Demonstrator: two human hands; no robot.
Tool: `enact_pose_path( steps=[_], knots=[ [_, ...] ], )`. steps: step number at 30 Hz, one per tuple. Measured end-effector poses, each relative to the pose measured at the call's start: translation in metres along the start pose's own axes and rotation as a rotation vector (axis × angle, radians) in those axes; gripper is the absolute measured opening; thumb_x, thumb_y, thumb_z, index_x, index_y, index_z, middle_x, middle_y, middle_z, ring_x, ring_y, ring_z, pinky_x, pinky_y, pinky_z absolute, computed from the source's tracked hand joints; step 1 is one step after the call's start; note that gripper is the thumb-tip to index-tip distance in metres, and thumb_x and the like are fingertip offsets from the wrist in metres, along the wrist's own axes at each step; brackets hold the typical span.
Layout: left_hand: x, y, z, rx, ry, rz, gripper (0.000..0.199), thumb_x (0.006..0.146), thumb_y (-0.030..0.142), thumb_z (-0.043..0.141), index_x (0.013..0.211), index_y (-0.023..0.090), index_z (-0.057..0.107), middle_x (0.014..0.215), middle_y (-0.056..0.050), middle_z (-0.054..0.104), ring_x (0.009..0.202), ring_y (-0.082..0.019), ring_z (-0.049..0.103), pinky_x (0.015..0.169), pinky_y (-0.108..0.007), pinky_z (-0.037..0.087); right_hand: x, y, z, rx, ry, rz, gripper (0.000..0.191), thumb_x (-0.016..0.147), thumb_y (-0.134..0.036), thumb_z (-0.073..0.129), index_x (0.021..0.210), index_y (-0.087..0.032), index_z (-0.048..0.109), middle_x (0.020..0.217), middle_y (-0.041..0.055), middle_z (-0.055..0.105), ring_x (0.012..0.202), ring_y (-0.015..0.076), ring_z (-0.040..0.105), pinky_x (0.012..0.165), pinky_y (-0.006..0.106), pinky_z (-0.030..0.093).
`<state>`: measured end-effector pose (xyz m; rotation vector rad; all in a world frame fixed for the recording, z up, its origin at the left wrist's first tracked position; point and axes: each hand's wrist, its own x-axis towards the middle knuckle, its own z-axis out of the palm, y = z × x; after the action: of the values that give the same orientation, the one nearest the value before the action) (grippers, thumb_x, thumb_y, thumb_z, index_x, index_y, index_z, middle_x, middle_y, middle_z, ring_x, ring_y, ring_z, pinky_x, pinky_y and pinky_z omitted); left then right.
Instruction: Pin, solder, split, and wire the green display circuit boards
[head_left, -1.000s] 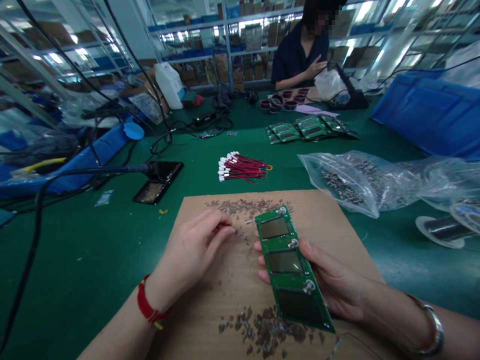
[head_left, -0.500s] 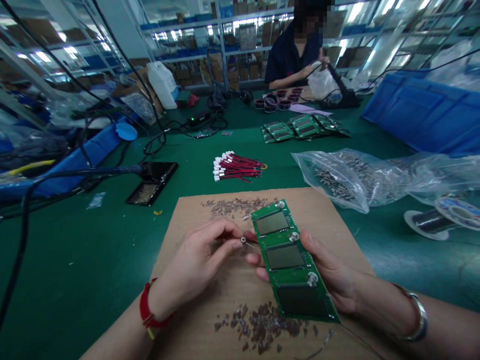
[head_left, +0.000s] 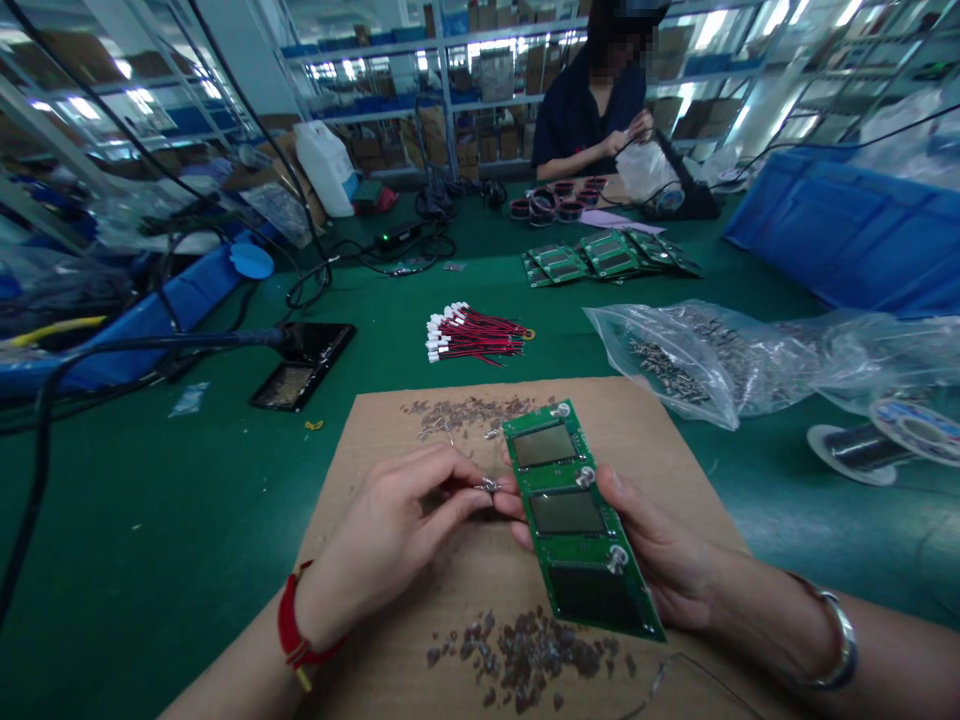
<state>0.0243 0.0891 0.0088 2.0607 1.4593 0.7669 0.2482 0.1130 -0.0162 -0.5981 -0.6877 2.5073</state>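
My right hand (head_left: 667, 550) grips a green circuit board (head_left: 536, 530), tilted over the cardboard sheet (head_left: 382, 620). Three grey display panels run along the board, and shiny coiled metal pieces stand near its right edge. To the left of the board, the thumb and fingertips of my left hand (head_left: 420, 510) pinch a small metal spring (head_left: 487, 485). Fingers of my right hand reach from behind the board and touch or nearly touch that spring. A similar loose spring (head_left: 492, 434) lies on the cardboard near the board's top corner.
Brown flakes (head_left: 540, 650) lie on the cardboard. Beyond are red-and-black wires with white connectors (head_left: 472, 333), stacked circuit boards (head_left: 611, 252) and a bag of metal parts (head_left: 690, 355). A solder spool (head_left: 862, 445) and blue bin (head_left: 847, 220) stand right, a soldering stand (head_left: 304, 365) left. Someone works opposite.
The spring in my left hand has turned from end-on to sideways, and my right fingertips have come nearer to it. The board has tilted slightly, its lower end shifting left.
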Motion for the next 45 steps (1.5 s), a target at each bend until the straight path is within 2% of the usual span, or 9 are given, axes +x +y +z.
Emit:
enact_pose_path(
  steps=[6,16,19,23,27,31,33,37,45],
  knots=[
    [-0.002,0.001,0.002,0.052,-0.019,-0.032,0.012,0.087,0.034,0.056,0.084,0.024,0.062,0.077,0.003,0.066,0.069,-0.011,0.059,0.060,-0.023,0.044,0.001,0.001,-0.002,0.049,-0.048,0.006,0.055,0.077,-0.051,0.066,0.119,-0.016,0.059,0.125,0.0103,0.058,0.112,0.0176,0.056,0.106,0.034,0.034],
    [0.000,-0.003,0.007,0.091,-0.064,0.066,0.018,0.093,0.029,0.044,0.094,0.023,0.060,0.090,0.000,0.066,0.079,-0.013,0.061,0.071,-0.026,0.046,0.002,0.002,-0.003,0.050,-0.024,-0.033,0.054,0.077,-0.049,0.067,0.119,-0.016,0.059,0.127,0.0098,0.057,0.116,0.0175,0.053,0.107,0.032,0.032],
    [0.000,-0.002,0.010,0.078,-0.074,0.080,0.023,0.095,0.027,0.038,0.092,0.022,0.060,0.084,-0.001,0.064,0.075,-0.012,0.058,0.067,-0.026,0.045,0.003,0.002,-0.003,0.060,-0.031,-0.039,0.053,0.076,-0.047,0.068,0.118,-0.014,0.060,0.128,0.0104,0.057,0.112,0.0162,0.056,0.104,0.030,0.036],
    [0.000,0.003,0.010,0.050,-0.134,-0.044,0.032,0.096,0.030,0.031,0.080,0.019,0.056,0.071,0.000,0.057,0.065,-0.012,0.053,0.061,-0.027,0.041,0.002,0.002,-0.002,0.069,-0.018,-0.039,0.056,0.075,-0.048,0.069,0.119,-0.013,0.060,0.126,0.0109,0.058,0.110,0.0156,0.057,0.102,0.028,0.038],
    [-0.001,0.006,0.009,-0.135,-0.218,-0.203,0.035,0.096,0.037,0.028,0.084,0.020,0.056,0.076,0.000,0.060,0.070,-0.013,0.056,0.065,-0.028,0.044,0.002,0.003,-0.003,0.069,-0.006,-0.025,0.058,0.076,-0.051,0.067,0.120,-0.014,0.059,0.128,0.0104,0.057,0.111,0.0161,0.057,0.103,0.028,0.038],
    [0.001,0.005,0.014,-0.356,-0.145,-0.276,0.019,0.088,0.038,0.050,0.098,0.022,0.050,0.091,0.000,0.065,0.080,-0.014,0.061,0.069,-0.029,0.050,0.004,0.003,-0.003,0.040,-0.007,-0.035,0.060,0.074,-0.052,0.068,0.119,-0.014,0.059,0.126,0.0108,0.058,0.116,0.0187,0.053,0.107,0.031,0.032],
    [0.001,0.005,0.018,-0.418,-0.121,-0.283,0.024,0.083,0.035,0.059,0.101,0.023,0.048,0.092,0.000,0.065,0.081,-0.015,0.063,0.068,-0.028,0.051,0.004,0.003,-0.002,0.041,0.004,-0.040,0.060,0.073,-0.051,0.069,0.119,-0.014,0.059,0.123,0.0114,0.059,0.116,0.0198,0.053,0.108,0.033,0.030],
    [0.001,0.003,0.020,-0.335,-0.074,-0.265,0.016,0.084,0.036,0.058,0.091,0.022,0.055,0.088,0.001,0.066,0.076,-0.014,0.063,0.067,-0.028,0.051,0.003,0.002,-0.003,0.064,0.052,-0.024,0.055,0.071,-0.049,0.072,0.114,-0.015,0.061,0.114,0.0099,0.064,0.105,0.0186,0.060,0.105,0.035,0.035],
    [0.002,0.007,0.012,-0.223,-0.134,-0.222,0.019,0.092,0.036,0.045,0.091,0.022,0.059,0.084,0.002,0.067,0.072,-0.012,0.060,0.064,-0.026,0.046,0.004,0.004,-0.005,0.113,-0.016,-0.042,0.051,0.077,-0.048,0.068,0.115,-0.015,0.062,0.118,0.0078,0.064,0.107,0.0136,0.060,0.097,0.024,0.042]
  ],
)
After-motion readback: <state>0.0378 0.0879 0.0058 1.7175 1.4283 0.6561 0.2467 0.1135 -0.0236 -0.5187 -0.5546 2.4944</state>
